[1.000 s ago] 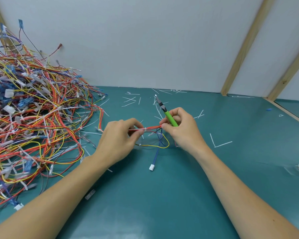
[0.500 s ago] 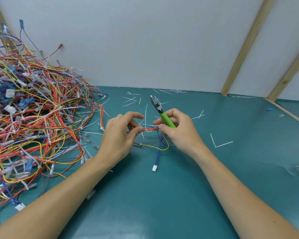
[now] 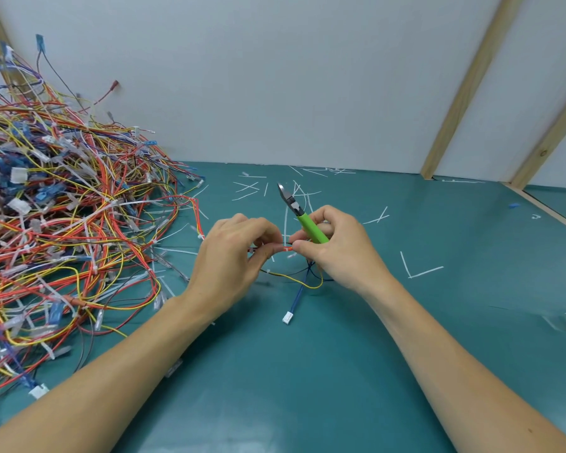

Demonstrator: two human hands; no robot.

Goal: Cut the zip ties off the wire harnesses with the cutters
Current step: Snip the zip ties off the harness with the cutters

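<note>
A small wire harness with red, yellow, black and blue wires hangs between my hands just above the teal table; its white connector rests on the table. My left hand pinches the red wires from the left. My right hand pinches the same red wires from the right and also holds the green-handled cutters, whose metal jaws point up and away, clear of the wires. A white zip tie end sticks up between the fingertips.
A big tangled pile of wire harnesses covers the table's left side. Cut white zip tie pieces lie scattered on the teal table. A white wall with wooden battens stands behind.
My hands have come closer together on the red wires. The cutters have tilted slightly more upright and their tip has moved left. The harness has shifted a little.
</note>
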